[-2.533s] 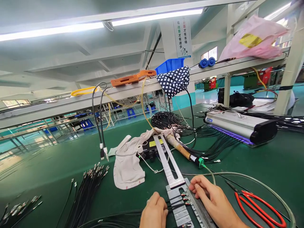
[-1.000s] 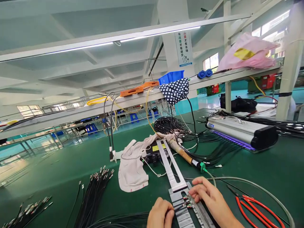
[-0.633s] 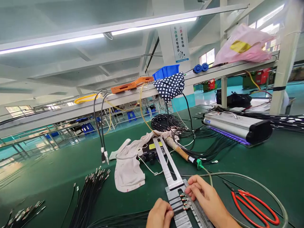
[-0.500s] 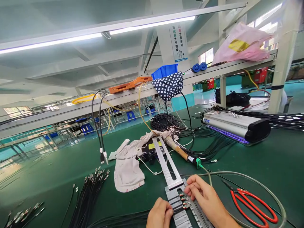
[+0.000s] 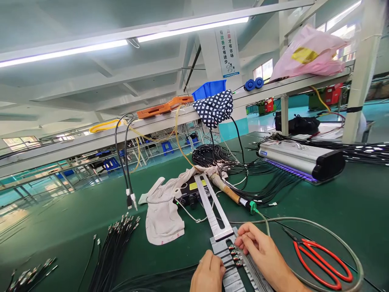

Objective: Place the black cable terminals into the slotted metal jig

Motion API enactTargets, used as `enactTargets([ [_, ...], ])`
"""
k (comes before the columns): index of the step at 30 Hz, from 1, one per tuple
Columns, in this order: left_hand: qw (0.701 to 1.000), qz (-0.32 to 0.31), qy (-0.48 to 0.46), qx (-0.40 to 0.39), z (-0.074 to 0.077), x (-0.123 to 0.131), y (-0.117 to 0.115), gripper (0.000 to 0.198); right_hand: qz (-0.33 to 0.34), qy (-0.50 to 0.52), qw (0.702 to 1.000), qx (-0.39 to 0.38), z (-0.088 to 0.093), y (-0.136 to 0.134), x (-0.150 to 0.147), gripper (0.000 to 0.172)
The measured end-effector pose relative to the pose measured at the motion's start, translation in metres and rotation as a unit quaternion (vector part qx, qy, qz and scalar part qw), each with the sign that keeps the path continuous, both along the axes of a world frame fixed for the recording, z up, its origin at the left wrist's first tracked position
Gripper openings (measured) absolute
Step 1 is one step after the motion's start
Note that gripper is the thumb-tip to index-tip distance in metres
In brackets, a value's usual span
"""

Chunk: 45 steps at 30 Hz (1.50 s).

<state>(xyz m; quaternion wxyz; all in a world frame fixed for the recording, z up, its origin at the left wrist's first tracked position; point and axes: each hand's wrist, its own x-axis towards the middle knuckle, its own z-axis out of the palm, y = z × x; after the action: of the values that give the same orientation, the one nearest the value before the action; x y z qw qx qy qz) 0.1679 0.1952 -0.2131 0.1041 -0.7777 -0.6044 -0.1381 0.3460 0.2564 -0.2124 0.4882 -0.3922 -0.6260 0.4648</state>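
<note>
A slotted metal fixture (image 5: pixel 231 259) lies on the green table, with several small connectors (image 5: pixel 235 253) seated in a row near its top end. My left hand (image 5: pixel 208 271) is closed around a black cable at the fixture's left edge. My right hand (image 5: pixel 261 251) rests at the fixture's right side, its fingertips curled together beside the connectors; whether they hold anything is hidden. Black cables (image 5: pixel 158 280) run left from my left hand across the table. A flat slotted metal bar (image 5: pixel 212 207) extends away from the fixture's far end.
Red-handled scissors (image 5: pixel 323 263) lie at the right within a looped grey cable. A white cloth (image 5: pixel 164 219) partly covers a black control box (image 5: pixel 191 190). Cable bundles (image 5: pixel 112 247) lie at left. A silver lamp unit (image 5: pixel 300 160) stands behind at right.
My left hand has shifted slightly right and up, closer to the connectors on the fixture. My right hand has barely moved, and the view has shifted slightly.
</note>
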Motion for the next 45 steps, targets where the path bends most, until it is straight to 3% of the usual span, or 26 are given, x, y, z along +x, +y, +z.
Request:
enactTargets([
  [8,0.979,-0.008,-0.168,-0.118,0.003,-0.003,-0.002,0.021,0.025,-0.059,0.997,0.047,0.007,-0.009,0.006,0.017],
  [13,0.964,-0.023,-0.216,-0.151,0.009,-0.001,-0.005,0.022,0.07,-0.183,0.96,0.199,0.013,-0.025,0.007,0.02],
  [19,0.979,-0.014,-0.154,-0.132,0.007,0.004,-0.006,0.024,0.07,-0.275,0.898,0.337,0.009,-0.034,0.005,0.022],
  [25,0.998,-0.036,0.032,0.032,-0.014,0.006,-0.017,0.018,0.102,-0.369,0.813,0.439,0.0,-0.035,0.011,0.03],
  [28,0.998,-0.055,0.036,0.014,-0.021,0.005,-0.024,0.027,0.13,-0.397,0.789,0.451,0.005,-0.037,0.011,0.035],
  [30,0.996,-0.084,0.032,-0.02,-0.017,0.002,-0.026,0.031,0.149,-0.393,0.813,0.403,0.011,-0.038,0.011,0.034],
  [32,0.993,-0.106,0.009,-0.054,-0.007,-0.004,-0.027,0.031,0.16,-0.354,0.859,0.334,0.017,-0.037,0.013,0.032],
  [36,0.971,-0.116,-0.145,-0.152,0.022,-0.021,-0.03,0.034,0.15,-0.23,0.933,0.234,0.019,-0.033,0.017,0.032],
  [39,0.958,-0.106,-0.166,-0.207,0.034,-0.028,-0.033,0.024,0.144,-0.164,0.963,0.159,0.015,-0.029,0.017,0.03],
  [42,0.94,-0.103,-0.218,-0.243,0.036,-0.027,-0.036,0.015,0.124,-0.067,0.99,0.024,0.014,-0.022,0.016,0.029],
  [45,0.915,-0.062,-0.308,-0.253,0.035,-0.028,-0.035,0.016,0.101,0.022,0.993,-0.064,0.014,-0.015,0.015,0.034],
])
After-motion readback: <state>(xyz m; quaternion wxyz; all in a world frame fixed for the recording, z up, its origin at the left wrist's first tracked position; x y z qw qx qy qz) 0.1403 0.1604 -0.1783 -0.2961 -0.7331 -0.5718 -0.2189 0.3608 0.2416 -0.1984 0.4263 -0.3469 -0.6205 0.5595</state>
